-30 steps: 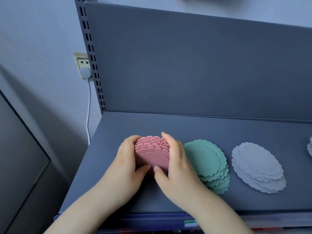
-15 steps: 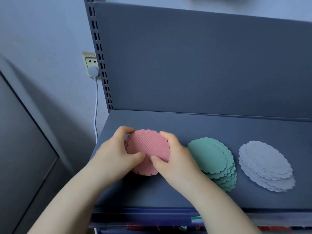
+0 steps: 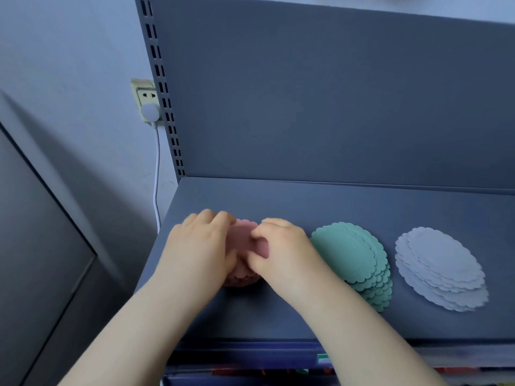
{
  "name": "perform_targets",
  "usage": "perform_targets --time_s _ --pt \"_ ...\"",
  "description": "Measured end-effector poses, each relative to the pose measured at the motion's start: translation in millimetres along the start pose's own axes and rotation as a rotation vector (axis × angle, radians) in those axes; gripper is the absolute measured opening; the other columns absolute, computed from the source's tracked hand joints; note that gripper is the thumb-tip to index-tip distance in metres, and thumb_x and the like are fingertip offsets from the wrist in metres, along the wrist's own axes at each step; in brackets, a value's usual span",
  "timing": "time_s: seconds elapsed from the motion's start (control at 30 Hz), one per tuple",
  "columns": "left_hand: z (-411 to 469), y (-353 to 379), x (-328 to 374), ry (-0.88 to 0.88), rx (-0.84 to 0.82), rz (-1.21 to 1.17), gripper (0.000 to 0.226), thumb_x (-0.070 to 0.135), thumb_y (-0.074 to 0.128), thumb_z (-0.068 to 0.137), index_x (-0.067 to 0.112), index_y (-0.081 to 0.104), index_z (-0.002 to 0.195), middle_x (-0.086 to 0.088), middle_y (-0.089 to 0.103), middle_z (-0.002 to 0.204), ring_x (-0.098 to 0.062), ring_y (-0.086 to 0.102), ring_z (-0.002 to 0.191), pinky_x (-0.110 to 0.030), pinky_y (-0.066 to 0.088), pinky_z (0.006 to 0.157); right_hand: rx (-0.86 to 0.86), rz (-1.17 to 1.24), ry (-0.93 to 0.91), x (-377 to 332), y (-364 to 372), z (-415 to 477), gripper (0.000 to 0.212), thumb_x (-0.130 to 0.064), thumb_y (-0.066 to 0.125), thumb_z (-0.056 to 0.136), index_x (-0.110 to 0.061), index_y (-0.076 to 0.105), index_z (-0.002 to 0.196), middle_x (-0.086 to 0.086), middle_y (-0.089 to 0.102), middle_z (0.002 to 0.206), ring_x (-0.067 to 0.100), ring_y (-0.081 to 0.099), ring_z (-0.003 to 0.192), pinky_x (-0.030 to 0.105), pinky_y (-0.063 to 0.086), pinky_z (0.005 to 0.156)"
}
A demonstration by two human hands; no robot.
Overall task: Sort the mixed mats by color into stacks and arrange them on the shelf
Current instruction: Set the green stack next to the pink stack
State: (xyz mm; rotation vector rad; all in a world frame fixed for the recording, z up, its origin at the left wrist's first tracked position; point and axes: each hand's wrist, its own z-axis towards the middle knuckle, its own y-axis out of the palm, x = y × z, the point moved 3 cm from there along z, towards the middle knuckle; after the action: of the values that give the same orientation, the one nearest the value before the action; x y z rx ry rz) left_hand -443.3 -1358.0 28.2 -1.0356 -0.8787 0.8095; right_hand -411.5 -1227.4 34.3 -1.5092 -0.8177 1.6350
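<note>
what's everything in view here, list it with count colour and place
shelf: one, grey-blue, across the middle
back panel: one, grey-blue, upright behind the shelf
pink mats: one stack, pink, left part of the shelf
green mats: one fanned stack, green, right of the pink mats
white mats: one fanned stack, white, right of the green mats
socket: one, cream, on the wall left of the shelf
plug: one, white, in the socket
cable: one, white, hanging from the plug
left hand: one, grips the pink mats' left side
right hand: one, grips their right side
</note>
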Motion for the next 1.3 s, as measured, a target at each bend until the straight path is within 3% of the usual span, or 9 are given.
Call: perform_targets --time_s 0.13,0.23,0.4,0.57,0.67,0.77,1.07,1.2,1.3 --pt "0.0 3.9 2.7 0.097 0.016 0.005 0.033 0.008 0.083 0.049 0.014 0.071 0.079 -0.005 0.061 0.068 -0.03 0.057 0.055 -0.037 0.05 0.045 0.07 0.022 -0.06 9.2 -4.3 -10.7 0.016 -0.026 0.061 0.085 -0.022 0.066 0.099 -0.008 0.043 0.139 0.009 0.036 0.128 0.018 0.029 0.1" --pt "-2.0 3.0 2.1 0.071 0.039 0.018 0.013 0.008 0.07 0.061 0.014 0.071 0.073 -0.004 0.059 0.067 -0.03 0.054 0.055 -0.039 0.05 0.044 0.185 0.113 -0.026 26.0 -26.6 -21.1 0.015 -0.027 0.068 0.081 -0.023 0.07 0.095 -0.012 0.054 0.126 0.004 0.049 0.112 0.018 0.035 0.098" --pt "7.2 4.4 39.1 0.112 -0.091 -0.023 0.029 0.004 0.065 0.057 0.024 0.07 0.077 0.005 0.063 0.071 -0.025 0.06 0.066 -0.036 0.052 0.056 0.291 0.09 0.201 89.3 -76.8 -32.1 0.019 -0.024 0.072 0.076 -0.025 0.069 0.096 -0.015 0.058 0.11 0.006 0.056 0.097 0.029 0.042 0.097" --pt "18.5 13.4 109.8 0.237 -0.058 -0.197 0.027 0.015 0.059 0.082 0.018 0.068 0.108 -0.001 0.067 0.091 -0.025 0.063 0.085 -0.027 0.052 0.068 -0.006 0.088 0.388 134.6 -87.3 -33.5 0.06 -0.04 0.075 0.07 -0.029 0.052 0.124 -0.009 0.051 0.123 0.01 0.049 0.113 0.029 0.04 0.096" --pt "20.6 38.4 136.2 0.139 -0.249 -0.17 0.055 0.039 0.043 0.097 0.02 0.027 0.146 0.001 0.04 0.139 -0.019 0.035 0.127 -0.029 0.032 0.103 -0.162 0.097 0.387 145.2 -84.4 -26.9 0.076 -0.046 0.077 0.063 -0.028 0.044 0.13 -0.007 0.051 0.129 0.01 0.049 0.113 0.031 0.042 0.096" --pt "25.4 52.1 145.7 0.088 -0.373 -0.079 0.068 0.044 0.042 0.096 0.022 0.008 0.15 -0.004 0.017 0.152 -0.023 0.017 0.137 -0.028 0.016 0.109 -0.31 -0.038 0.373 143.8 -89.5 -14.8 0.08 -0.051 0.075 0.063 -0.024 0.042 0.131 -0.004 0.05 0.131 0.016 0.05 0.116 0.033 0.043 0.096" --pt "39.5 43.4 148.9 -0.074 -0.575 -0.13 0.091 0.048 0.057 0.087 0.02 -0.002 0.151 -0.01 0.03 0.141 -0.026 0.035 0.128 -0.03 0.034 0.099 -0.773 -0.362 0.289 142.6 -93.6 30.0 0.064 -0.069 0.072 0.051 -0.013 0.064 0.081 0.002 0.068 0.077 0.02 0.059 0.064 0.032 0.05 0.072" --pt "42.7 39.7 150.5 -0.081 -0.558 -0.076 0.089 0.05 0.062 0.084 0.017 0.011 0.149 -0.01 0.034 0.138 -0.026 0.041 0.124 -0.032 0.039 0.096 -0.863 -0.36 0.314 142.1 -92.1 37.7 0.083 -0.074 0.071 0.038 -0.009 0.068 0.089 0.007 0.072 0.092 0.019 0.056 0.066 0.037 0.053 0.082" --pt "43.5 39.2 150.9 -0.07 -0.55 -0.045 0.084 0.051 0.062 0.083 0.017 0.019 0.146 -0.009 0.037 0.136 -0.025 0.042 0.122 -0.032 0.04 0.094 -0.87 -0.367 0.309 140.2 -91.9 38.2 0.074 -0.07 0.073 0.048 -0.009 0.066 0.088 0.004 0.066 0.083 0.021 0.053 0.064 0.034 0.052 0.077"
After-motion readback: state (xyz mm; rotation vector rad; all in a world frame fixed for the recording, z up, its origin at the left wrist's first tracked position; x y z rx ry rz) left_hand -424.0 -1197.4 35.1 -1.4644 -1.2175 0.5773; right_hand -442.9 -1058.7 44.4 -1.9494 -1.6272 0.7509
